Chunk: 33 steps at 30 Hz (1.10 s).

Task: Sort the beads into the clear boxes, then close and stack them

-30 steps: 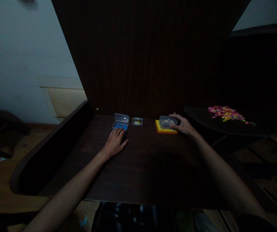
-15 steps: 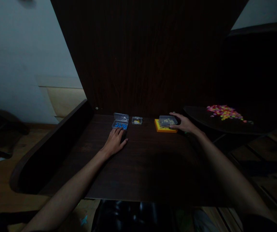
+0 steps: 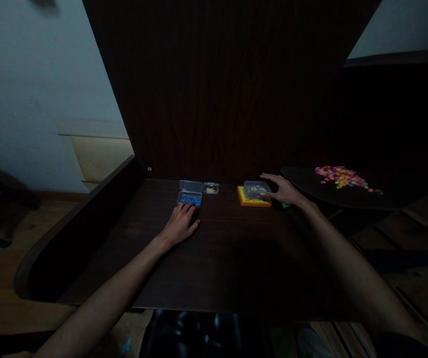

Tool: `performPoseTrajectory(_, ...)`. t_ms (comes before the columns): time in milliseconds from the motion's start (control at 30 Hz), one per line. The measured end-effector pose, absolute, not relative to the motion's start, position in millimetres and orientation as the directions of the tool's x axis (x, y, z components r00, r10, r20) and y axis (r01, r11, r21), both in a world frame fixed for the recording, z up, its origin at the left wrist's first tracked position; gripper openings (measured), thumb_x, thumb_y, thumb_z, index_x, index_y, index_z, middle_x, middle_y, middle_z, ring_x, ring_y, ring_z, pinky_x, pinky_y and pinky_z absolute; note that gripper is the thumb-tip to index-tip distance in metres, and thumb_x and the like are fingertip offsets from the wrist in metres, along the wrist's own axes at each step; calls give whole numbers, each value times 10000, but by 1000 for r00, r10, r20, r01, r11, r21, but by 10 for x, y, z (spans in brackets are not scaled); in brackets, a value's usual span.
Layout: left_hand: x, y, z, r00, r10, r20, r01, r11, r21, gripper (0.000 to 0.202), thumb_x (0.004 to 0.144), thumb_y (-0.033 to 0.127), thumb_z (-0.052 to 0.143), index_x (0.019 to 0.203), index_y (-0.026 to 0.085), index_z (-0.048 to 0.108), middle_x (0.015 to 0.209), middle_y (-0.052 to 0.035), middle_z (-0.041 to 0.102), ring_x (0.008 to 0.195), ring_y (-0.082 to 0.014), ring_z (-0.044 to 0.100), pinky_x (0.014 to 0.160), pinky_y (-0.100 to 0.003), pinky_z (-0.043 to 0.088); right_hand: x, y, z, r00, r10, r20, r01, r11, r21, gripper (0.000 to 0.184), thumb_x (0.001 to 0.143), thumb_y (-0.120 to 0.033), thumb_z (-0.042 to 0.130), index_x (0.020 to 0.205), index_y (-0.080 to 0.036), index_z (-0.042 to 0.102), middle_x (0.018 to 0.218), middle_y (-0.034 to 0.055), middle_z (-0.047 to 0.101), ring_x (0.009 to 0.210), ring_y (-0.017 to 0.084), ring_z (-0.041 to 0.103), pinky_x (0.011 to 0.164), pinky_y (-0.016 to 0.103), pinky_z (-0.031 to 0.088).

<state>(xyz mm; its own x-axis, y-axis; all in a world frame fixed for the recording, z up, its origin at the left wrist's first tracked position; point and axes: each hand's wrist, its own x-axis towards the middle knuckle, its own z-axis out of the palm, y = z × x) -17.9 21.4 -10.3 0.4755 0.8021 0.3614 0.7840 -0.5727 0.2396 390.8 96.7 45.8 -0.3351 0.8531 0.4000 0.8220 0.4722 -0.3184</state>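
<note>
My left hand lies flat and open on the dark wooden desk, its fingertips just short of a small clear box of blue pieces whose lid stands up. My right hand rests with fingers stretched out against the right side of a clear box of pale pieces. That box sits on a yellow-orange board. Between the two boxes stands a smaller clear box with yellow bits.
A pile of pink, yellow and orange small pieces lies on a dark curved shelf at the right. The desk has a tall dark back panel and a raised left side rail. The room is dim.
The view has shifted slightly, and my left hand sits a little lower and nearer me. My right hand's fingers have straightened beside the clear box.
</note>
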Motion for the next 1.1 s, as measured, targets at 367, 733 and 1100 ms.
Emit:
performPoseTrajectory(367, 91, -58, -42, 636, 686, 354, 594, -728, 343, 356, 907, 302, 551, 1241, 177, 556, 1248, -109, 616, 1152, -297, 494, 1003, -509, 427, 2736, 326, 534, -419, 753, 508, 691, 627, -359, 478, 853, -384, 643, 1300, -247, 539, 1233, 97, 617, 1128, 279, 578, 999, 508, 444)
performPoseTrajectory(733, 38, -51, 29, 661, 592, 461, 478, -806, 349, 236, 914, 297, 549, 1121, 203, 610, 1190, -84, 628, 1101, -247, 556, 1015, -458, 415, 2447, 359, -127, -434, 882, 185, 493, 404, -770, 1255, 550, -408, 887, 1541, -261, 131, 1357, 161, 483, 1134, 276, 549, 970, 483, 460)
performPoseTrajectory(1100, -270, 277, -123, 419, 860, 291, 629, -506, 590, 1136, 645, 507, 801, 1514, 184, 145, 1429, -205, 421, 1320, -376, 407, 1075, -575, 353, 2354, 294, -203, -387, 889, 244, 489, 423, -763, 1044, 629, -289, 838, 1495, -258, 256, 1266, 127, 572, 1046, 233, 592, 918, 447, 485)
